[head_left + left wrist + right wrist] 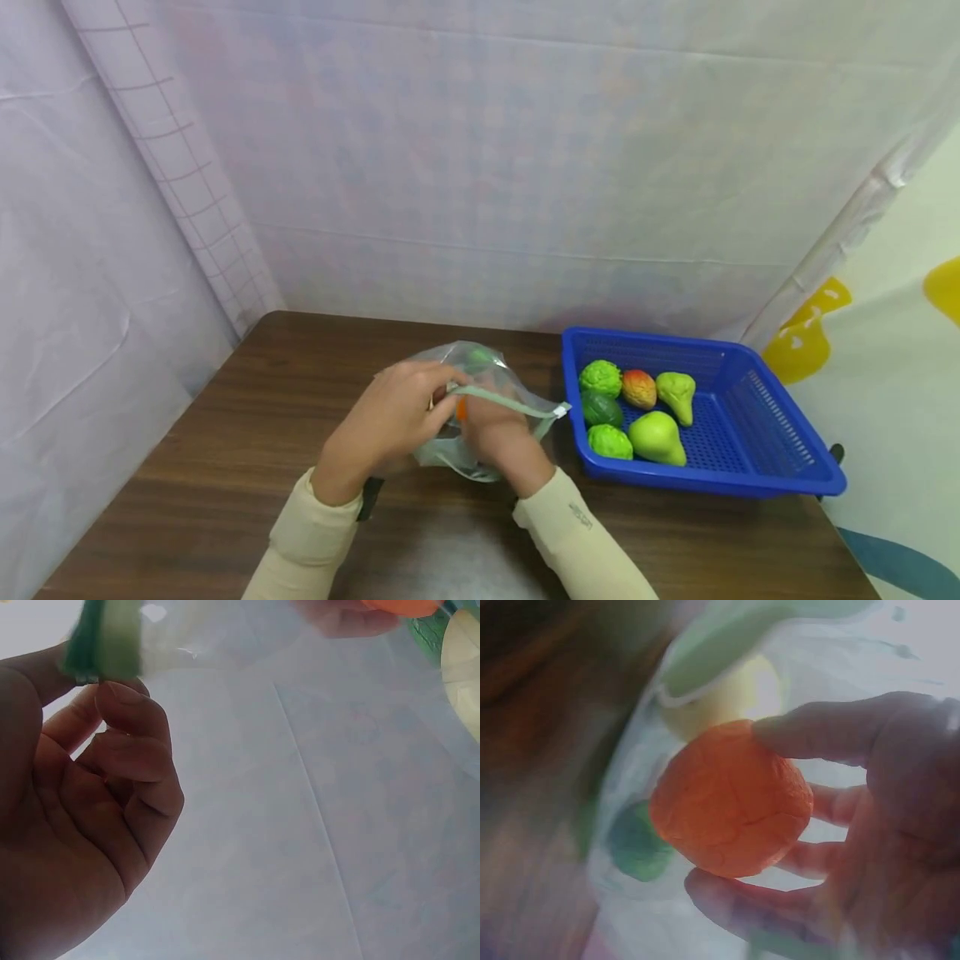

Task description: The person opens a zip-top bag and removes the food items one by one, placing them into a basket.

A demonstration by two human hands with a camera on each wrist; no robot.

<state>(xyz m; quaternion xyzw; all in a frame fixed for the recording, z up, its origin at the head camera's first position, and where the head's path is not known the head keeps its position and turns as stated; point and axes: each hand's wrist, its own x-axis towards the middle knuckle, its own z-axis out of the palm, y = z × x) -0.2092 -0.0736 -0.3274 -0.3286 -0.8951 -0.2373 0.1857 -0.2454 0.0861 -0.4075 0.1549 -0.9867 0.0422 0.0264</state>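
Observation:
A clear zip bag (442,454) with a pale green zip strip along its mouth lies on the table. My left hand (390,408) pinches the rim between thumb and fingers, seen close up by the strip (112,637) in the left wrist view. Reaching inside through the mouth, my right hand (498,429) grips a round orange fruit (731,799) with a creased surface, thumb on one side and fingers on the other. Beyond it in the bag show a dark green piece (639,844) and a pale yellow round one (761,690).
Right of the bag stands a blue plastic basket (783,483). Its left part holds bumpy green fruits (600,379), a red-orange mango-like one (639,389), a dark green one (602,410) and green pear shapes (656,437). White cloth (487,167) hangs behind the brown table (300,367).

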